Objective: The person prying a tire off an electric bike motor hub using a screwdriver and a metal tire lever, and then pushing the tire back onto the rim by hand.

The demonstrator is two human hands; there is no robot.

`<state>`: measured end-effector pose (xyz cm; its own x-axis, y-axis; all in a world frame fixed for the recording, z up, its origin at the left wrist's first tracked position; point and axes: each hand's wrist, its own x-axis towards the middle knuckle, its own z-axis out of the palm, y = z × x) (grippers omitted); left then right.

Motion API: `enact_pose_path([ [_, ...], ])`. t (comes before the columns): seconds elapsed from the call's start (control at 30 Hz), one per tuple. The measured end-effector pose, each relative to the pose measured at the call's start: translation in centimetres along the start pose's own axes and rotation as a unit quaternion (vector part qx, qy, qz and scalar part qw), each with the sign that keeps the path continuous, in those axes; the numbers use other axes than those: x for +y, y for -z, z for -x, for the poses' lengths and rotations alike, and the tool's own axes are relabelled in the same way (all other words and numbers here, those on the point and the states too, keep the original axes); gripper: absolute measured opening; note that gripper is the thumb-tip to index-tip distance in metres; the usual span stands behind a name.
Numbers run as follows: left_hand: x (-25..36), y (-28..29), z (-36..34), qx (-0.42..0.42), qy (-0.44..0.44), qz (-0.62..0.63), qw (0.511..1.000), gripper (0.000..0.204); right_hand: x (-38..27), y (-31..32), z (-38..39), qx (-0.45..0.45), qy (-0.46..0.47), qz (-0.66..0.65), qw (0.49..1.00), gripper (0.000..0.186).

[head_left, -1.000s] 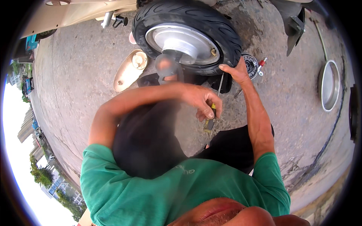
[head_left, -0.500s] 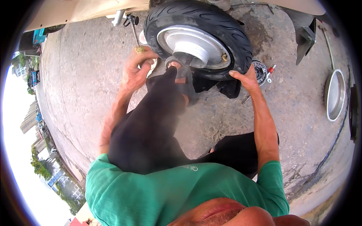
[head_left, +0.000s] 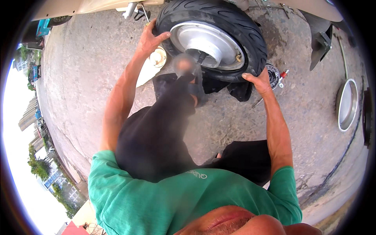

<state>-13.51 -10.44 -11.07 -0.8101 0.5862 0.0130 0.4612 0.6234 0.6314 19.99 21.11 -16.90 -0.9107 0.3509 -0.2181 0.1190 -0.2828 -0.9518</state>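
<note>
A scooter wheel (head_left: 207,43), a black treaded tyre on a silver hub, leans in front of me with its hub side toward me. My left hand (head_left: 149,40) is at the tyre's left edge, thumb on the sidewall and fingers partly hidden behind it. A thin rod (head_left: 145,12) with a yellowish bit ends at those fingers; whether they hold it is unclear. My right hand (head_left: 260,81) grips the tyre's lower right edge, thumb in front, other fingers behind. A dark axle (head_left: 201,58) sticks out of the hub. My foot (head_left: 184,64) stands close under the wheel.
A white tub (head_left: 158,57) sits by a pale sheet on the concrete, left of the wheel. Right of it lie a round slotted part (head_left: 272,75) and a red-handled tool (head_left: 283,73). Farther right is a metal pan (head_left: 347,105). Beige vehicle panels (head_left: 86,7) overhang the far side.
My left hand has moved up from beside the wheel onto the tyre's left edge, uncovering the white tub. My right hand keeps its hold. The view has shifted slightly.
</note>
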Motion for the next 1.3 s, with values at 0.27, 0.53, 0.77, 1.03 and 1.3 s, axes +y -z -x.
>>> enact_pose_path([
  [0.27,0.9,0.3,0.4,-0.022,0.063,0.013,0.998,0.104,2.0,0.1,-0.6,0.002,0.032,-0.07,0.997,0.067],
  [0.53,0.4,0.1,1.0,-0.03,0.113,0.057,0.992,0.096,-0.6,0.0,-0.1,0.03,0.054,-0.054,0.997,0.075],
  [0.77,-2.5,-6.6,8.4,-0.068,0.269,0.474,0.836,0.061,-13.6,-1.6,-1.8,-0.056,0.036,0.242,0.968,0.078],
  [1.03,-1.3,-7.1,7.3,-0.071,0.285,0.43,0.854,0.055,-13.0,0.1,-4.0,-0.049,0.028,0.225,0.973,0.081],
  [1.3,3.5,2.3,10.7,-0.164,0.155,-0.013,0.974,0.078,-12.6,0.8,-4.4,-0.067,0.026,0.234,0.97,0.085],
])
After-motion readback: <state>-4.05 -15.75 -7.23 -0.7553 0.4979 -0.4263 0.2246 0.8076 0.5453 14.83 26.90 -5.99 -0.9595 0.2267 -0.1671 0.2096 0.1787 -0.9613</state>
